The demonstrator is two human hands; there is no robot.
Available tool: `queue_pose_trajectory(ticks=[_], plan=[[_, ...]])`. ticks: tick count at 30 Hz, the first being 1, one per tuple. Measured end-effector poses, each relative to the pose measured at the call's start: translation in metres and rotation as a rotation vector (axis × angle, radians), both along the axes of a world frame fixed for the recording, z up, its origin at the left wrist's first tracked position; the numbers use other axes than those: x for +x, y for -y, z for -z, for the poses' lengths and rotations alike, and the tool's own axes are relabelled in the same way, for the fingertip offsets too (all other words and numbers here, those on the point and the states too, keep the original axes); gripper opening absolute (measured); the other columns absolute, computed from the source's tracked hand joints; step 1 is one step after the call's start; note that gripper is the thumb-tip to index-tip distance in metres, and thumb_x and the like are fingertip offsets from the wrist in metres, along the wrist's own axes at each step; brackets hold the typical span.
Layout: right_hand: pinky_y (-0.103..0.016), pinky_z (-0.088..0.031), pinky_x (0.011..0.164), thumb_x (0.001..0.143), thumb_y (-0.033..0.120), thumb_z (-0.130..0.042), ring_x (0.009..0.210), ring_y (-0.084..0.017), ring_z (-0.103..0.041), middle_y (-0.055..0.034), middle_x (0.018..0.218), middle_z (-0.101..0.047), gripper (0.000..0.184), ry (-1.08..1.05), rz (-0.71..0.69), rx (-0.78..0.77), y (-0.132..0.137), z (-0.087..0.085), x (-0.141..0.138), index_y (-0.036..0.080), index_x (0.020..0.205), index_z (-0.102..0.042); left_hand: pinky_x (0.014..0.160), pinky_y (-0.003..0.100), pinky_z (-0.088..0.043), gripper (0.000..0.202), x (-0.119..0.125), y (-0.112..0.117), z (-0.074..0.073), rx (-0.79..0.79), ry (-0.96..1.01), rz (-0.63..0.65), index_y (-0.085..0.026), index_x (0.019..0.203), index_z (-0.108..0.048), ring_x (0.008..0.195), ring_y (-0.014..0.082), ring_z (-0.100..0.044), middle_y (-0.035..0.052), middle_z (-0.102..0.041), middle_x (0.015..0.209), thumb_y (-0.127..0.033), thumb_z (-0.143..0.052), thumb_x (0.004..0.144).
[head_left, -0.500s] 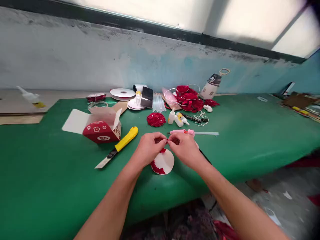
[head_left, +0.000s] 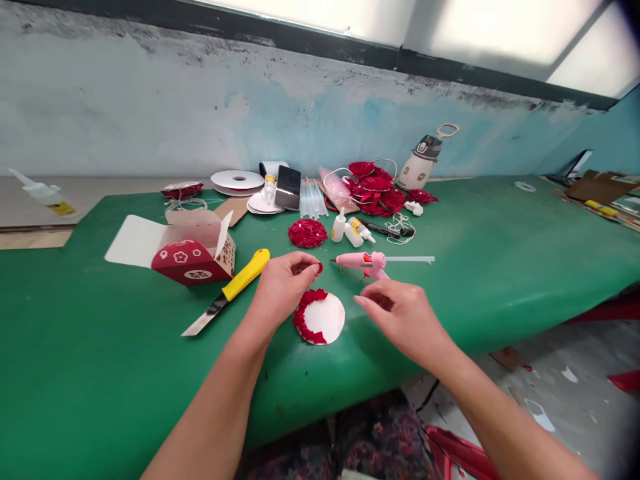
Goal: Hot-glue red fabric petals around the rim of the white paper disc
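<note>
Pinched in the thumb and fingers of my left hand (head_left: pixel 283 288) is a small red fabric petal (head_left: pixel 319 268). Just below it, a round white disc (head_left: pixel 330 316) lies flat on the green tabletop, with red petals (head_left: pixel 303 319) along its left edge. My right hand (head_left: pixel 403 315) hovers to the right of the disc, thumb and curled fingers apart, nothing visible in it. Beyond that hand lies a pink glue gun (head_left: pixel 357 261) on its side, a clear glue stick (head_left: pixel 410 259) sticking out of its back, its handle partly behind my fingers.
A yellow utility knife (head_left: pixel 245 276), blade out, lies left of my left hand, beside an open red gift box (head_left: pixel 193 260). Farther back are a finished red rosette (head_left: pixel 307 233), small glue bottles (head_left: pixel 339 225), a ribbon spool (head_left: pixel 237 180), a phone (head_left: pixel 289 187) and a drinking bottle (head_left: pixel 419 167).
My hands have parted. The right one has drawn back right and lowered, uncovering the glue gun, while the left keeps the petal above the disc.
</note>
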State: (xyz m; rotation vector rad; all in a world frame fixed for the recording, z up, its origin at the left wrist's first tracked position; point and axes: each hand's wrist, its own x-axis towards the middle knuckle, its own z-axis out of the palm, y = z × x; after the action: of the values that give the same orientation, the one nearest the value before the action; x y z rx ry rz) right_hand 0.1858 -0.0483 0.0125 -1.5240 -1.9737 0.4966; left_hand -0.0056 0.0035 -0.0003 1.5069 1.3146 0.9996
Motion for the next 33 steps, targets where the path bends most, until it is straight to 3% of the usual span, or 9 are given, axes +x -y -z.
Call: queue_pose_trajectory(ticks=[3, 7, 10, 13, 19, 24, 28, 30, 33], plan=[[-0.029, -0.041, 0.059, 0.086, 0.036, -0.059, 0.06, -0.017, -0.059, -0.0028, 0.068, -0.068, 0.022, -0.03, 0.155, -0.084, 0.008, 0.006, 0.036, 0.018, 0.075, -0.069, 0.058, 0.022, -0.045, 0.015, 0.001, 0.0, -0.004, -0.019, 0.079, -0.063, -0.016, 0.079, -0.066, 0.063, 0.0131, -0.057, -0.0004, -0.063, 0.066, -0.03, -0.063, 0.076], [-0.032, -0.046, 0.065, 0.078, 0.043, -0.067, 0.071, -0.021, -0.062, -0.0076, 0.082, -0.07, 0.031, -0.054, 0.276, -0.138, -0.019, 0.016, 0.072, 0.015, 0.09, -0.07, 0.06, 0.022, -0.046, 0.015, 0.003, 0.0, -0.007, -0.041, 0.155, -0.078, -0.015, 0.078, -0.065, 0.063, 0.0124, -0.055, -0.0004, -0.062, 0.067, -0.03, -0.065, 0.076], [-0.031, -0.048, 0.065, 0.076, 0.043, -0.069, 0.072, -0.018, -0.061, -0.0092, 0.104, -0.066, 0.048, -0.135, 0.037, -0.267, -0.047, 0.02, 0.075, 0.016, 0.115, -0.064, 0.058, 0.022, -0.044, 0.017, 0.003, -0.001, -0.007, -0.088, 0.2, -0.061, -0.015, 0.079, -0.066, 0.062, 0.0113, -0.053, -0.0009, -0.061, 0.066, -0.031, -0.068, 0.074], [-0.027, -0.044, 0.054, 0.079, 0.042, -0.067, 0.059, -0.013, -0.052, -0.0033, 0.083, -0.063, 0.047, -0.161, -0.131, -0.389, -0.065, 0.02, 0.063, 0.015, 0.117, -0.064, 0.058, 0.021, -0.042, 0.019, 0.002, -0.002, -0.008, -0.139, 0.213, -0.066, -0.015, 0.078, -0.07, 0.062, 0.0105, -0.052, -0.0008, -0.062, 0.067, -0.032, -0.072, 0.07], [-0.023, -0.029, 0.041, 0.086, 0.048, -0.059, 0.046, -0.01, -0.034, 0.0043, 0.054, -0.045, 0.048, -0.22, -0.241, -0.513, -0.072, 0.023, 0.059, 0.021, 0.126, -0.064, 0.063, 0.022, -0.046, 0.017, 0.004, -0.003, -0.009, -0.223, 0.203, -0.108, -0.017, 0.073, -0.074, 0.07, 0.0142, -0.058, 0.0024, -0.07, 0.073, -0.03, -0.078, 0.063], [-0.022, -0.032, 0.038, 0.085, 0.056, -0.058, 0.047, -0.011, -0.04, -0.0017, 0.066, -0.059, 0.044, -0.325, -0.259, -0.684, -0.063, 0.023, 0.085, 0.019, 0.103, -0.073, 0.058, 0.022, -0.045, 0.02, 0.006, -0.003, -0.011, -0.28, 0.108, -0.078, -0.017, 0.074, -0.074, 0.065, 0.014, -0.058, 0.0025, -0.068, 0.071, -0.034, -0.078, 0.065], [-0.025, -0.052, 0.064, 0.09, 0.046, -0.056, 0.075, -0.017, -0.062, -0.0041, 0.09, -0.07, 0.036, -0.302, -0.494, -0.639, -0.06, 0.013, 0.084, 0.023, 0.114, -0.071, 0.057, 0.022, -0.045, 0.022, 0.007, -0.004, -0.011, -0.289, 0.05, -0.06, -0.018, 0.075, -0.071, 0.067, 0.0143, -0.058, 0.002, -0.066, 0.073, -0.038, -0.076, 0.067], [-0.03, -0.049, 0.09, 0.093, 0.04, -0.053, 0.104, -0.022, -0.062, -0.0032, 0.111, -0.069, 0.037, -0.324, -0.609, -0.606, -0.06, 0.009, 0.077, 0.027, 0.127, -0.064, 0.057, 0.023, -0.046, 0.023, 0.008, -0.004, -0.011, -0.3, 0.029, -0.051, -0.018, 0.076, -0.071, 0.067, 0.015, -0.058, 0.0018, -0.065, 0.072, -0.039, -0.075, 0.067], [-0.029, -0.043, 0.101, 0.095, 0.035, -0.051, 0.118, -0.021, -0.057, 0.0004, 0.125, -0.064, 0.036, -0.363, -0.663, -0.597, -0.058, 0.007, 0.068, 0.031, 0.129, -0.062, 0.056, 0.023, -0.045, 0.022, 0.008, -0.004, -0.01, -0.29, 0.004, -0.036, -0.019, 0.075, -0.072, 0.066, 0.0154, -0.058, 0.0019, -0.065, 0.072, -0.039, -0.075, 0.067]])
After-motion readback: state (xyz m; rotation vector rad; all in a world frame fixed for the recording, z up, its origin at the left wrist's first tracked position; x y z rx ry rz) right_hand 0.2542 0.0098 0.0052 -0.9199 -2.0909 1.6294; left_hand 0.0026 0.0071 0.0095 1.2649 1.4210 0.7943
